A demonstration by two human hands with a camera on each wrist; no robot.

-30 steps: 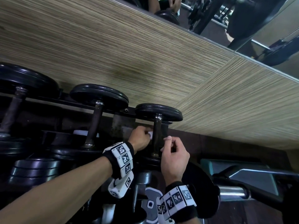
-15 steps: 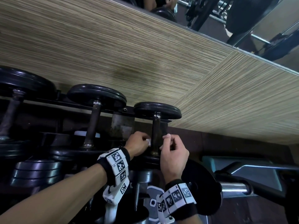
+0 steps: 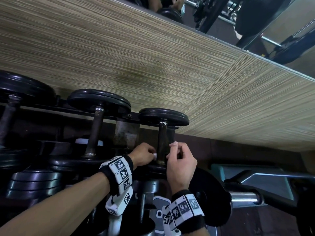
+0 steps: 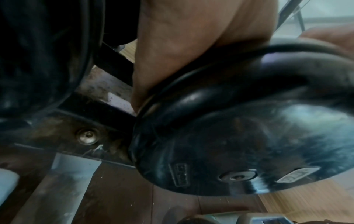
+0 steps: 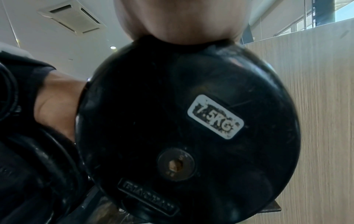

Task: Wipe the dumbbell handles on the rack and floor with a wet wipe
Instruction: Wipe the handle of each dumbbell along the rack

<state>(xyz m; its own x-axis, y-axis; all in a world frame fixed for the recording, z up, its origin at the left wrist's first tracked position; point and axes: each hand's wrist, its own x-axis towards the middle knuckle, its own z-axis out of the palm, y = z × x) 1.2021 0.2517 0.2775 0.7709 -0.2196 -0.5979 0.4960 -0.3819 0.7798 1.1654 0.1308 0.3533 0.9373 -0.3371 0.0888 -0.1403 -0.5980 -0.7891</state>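
Observation:
A black dumbbell lies across the rack with its dark handle [image 3: 162, 138] pointing away from me. My left hand [image 3: 144, 155] pinches a small white wet wipe [image 3: 155, 156] against the handle's left side, low near the nearer plate. My right hand [image 3: 180, 160] sits on the handle's right side with curled fingers, thumb against the forefinger; nothing shows between them. The left wrist view is filled by the palm [image 4: 182, 45] and the nearer plate [image 4: 239, 136]. The right wrist view shows the heel of the hand [image 5: 182, 19] over the same plate [image 5: 172, 121], labelled 7.5KG.
Two bigger dumbbells [image 3: 95, 133] rest on the rack to the left. Stacked weight plates [image 3: 34, 181] lie lower left. A wood-grain wall [image 3: 153, 57] rises behind the rack with a mirror [image 3: 255, 23] above. A plate on a chrome bar [image 3: 216, 198] and a bench frame [image 3: 264, 179] stand right.
My left hand has slid the wipe down the handle toward the nearer plate. The right hand has stayed at about the same height beside the handle.

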